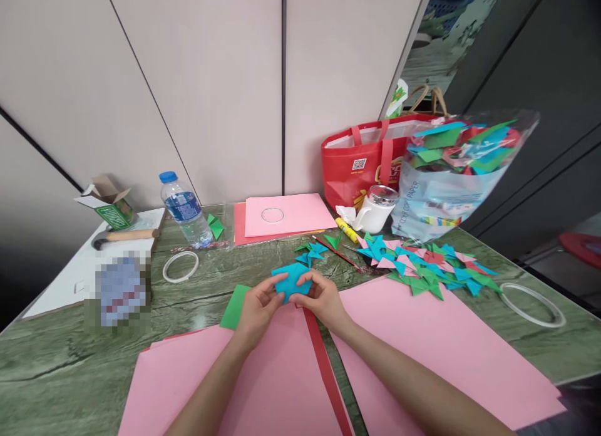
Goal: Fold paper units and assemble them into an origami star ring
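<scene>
Between my two hands is a small folded piece of blue paper [294,279], held up just above the pink sheets. My left hand [256,307] pinches its left side between thumb and fingers. On the opposite side, my right hand [323,301] grips the lower right edge the same way. A green paper piece [235,307] lies beside my left wrist. Large pink sheets [277,367] with a red edge lie under my forearms, and another pink stack [413,329] lies to the right. Just beyond the blue paper sit several small folded blue and green pieces [310,254].
A heap of folded coloured paper pieces [422,264] lies at right, before a plastic bag [432,198] full of more. Behind are a white mug [375,210], a red bag [342,173] and a glue stick [346,230]. A water bottle [185,210], tape ring [181,267] and hammer [124,235] are left.
</scene>
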`<state>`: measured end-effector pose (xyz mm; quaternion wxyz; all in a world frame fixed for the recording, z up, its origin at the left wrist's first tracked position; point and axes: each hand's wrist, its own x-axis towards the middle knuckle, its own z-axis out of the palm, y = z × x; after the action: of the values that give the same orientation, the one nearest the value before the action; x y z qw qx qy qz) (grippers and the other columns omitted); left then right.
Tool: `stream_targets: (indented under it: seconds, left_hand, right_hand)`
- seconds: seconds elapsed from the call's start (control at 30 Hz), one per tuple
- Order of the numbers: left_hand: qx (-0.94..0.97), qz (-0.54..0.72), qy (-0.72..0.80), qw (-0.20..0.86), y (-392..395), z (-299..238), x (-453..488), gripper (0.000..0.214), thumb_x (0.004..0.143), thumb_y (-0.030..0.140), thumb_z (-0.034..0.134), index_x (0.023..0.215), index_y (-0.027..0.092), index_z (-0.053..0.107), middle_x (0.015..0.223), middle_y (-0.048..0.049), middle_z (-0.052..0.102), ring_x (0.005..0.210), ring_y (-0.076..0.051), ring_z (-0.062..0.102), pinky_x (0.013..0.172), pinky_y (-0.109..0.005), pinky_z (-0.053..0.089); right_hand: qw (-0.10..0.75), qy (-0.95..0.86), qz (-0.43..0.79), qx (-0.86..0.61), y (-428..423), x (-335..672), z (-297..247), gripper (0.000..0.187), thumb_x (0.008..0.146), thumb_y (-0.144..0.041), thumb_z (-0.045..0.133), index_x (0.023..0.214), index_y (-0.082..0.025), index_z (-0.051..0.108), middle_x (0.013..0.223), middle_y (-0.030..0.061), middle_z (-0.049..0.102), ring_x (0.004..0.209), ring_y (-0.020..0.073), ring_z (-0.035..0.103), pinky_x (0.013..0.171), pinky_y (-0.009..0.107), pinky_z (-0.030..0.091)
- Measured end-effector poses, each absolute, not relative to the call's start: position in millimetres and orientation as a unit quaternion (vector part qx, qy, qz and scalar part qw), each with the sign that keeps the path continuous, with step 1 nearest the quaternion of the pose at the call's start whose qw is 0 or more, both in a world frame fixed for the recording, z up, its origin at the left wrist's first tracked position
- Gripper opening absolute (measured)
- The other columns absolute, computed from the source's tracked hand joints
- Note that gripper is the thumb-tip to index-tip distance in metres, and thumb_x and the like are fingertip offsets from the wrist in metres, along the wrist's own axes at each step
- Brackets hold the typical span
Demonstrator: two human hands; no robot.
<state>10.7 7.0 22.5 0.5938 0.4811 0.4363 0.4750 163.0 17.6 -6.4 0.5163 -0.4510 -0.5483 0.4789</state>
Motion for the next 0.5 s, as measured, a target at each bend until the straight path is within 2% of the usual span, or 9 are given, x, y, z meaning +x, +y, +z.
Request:
stream_targets:
  seconds: [0.1,0.23,0.37,0.5]
  left_hand:
    - [0.482,0.475,0.419,0.605,5.3,21.8,13.0,0.04,0.067,0.03,0.069,0.105,0.017,0.064,0.101,-0.009,0.068,0.094,-0.023,0.061,0.085,-0.035,0.046]
    - [0.476,0.472,0.406,0.621,4.0,21.1,13.2,0.042,0.068,0.028,0.068,0.107,0.016,0.062,0.105,-0.0107,0.067,0.098,-0.025,0.06,0.088,-0.039,0.045]
    - [0.466,0.466,0.401,0.636,3.5,21.9,14.4,0.047,0.064,0.024,0.072,0.109,0.016,0.061,0.102,-0.0096,0.068,0.097,-0.024,0.061,0.089,-0.038,0.045]
    - [0.455,0.471,0.417,0.63,3.1,21.5,17.2,0.048,0.063,0.024,0.073,0.108,0.015,0.061,0.098,-0.0091,0.069,0.092,-0.023,0.063,0.086,-0.037,0.046]
  right_hand:
    - [0.526,-0.525,0.477,-0.468,15.7,161.7,-4.3,0.034,0.056,-0.034,0.076,0.072,-0.021,0.05,0.059,-0.0054,0.046,0.049,0.0109,0.044,0.044,0.022,0.036]
    - [0.531,-0.521,0.472,-0.473,16.4,162.2,-3.5,0.032,0.057,-0.034,0.075,0.072,-0.02,0.049,0.058,-0.0059,0.046,0.049,0.01,0.04,0.043,0.021,0.032]
    - [0.53,-0.535,0.444,-0.485,17.2,162.8,-2.0,0.031,0.056,-0.033,0.074,0.068,-0.02,0.049,0.055,-0.0067,0.044,0.048,0.0092,0.037,0.043,0.02,0.029]
    - [0.534,-0.541,0.434,-0.484,16.7,162.8,-0.2,0.03,0.057,-0.035,0.073,0.067,-0.019,0.05,0.058,-0.006,0.047,0.048,0.0087,0.038,0.044,0.02,0.032]
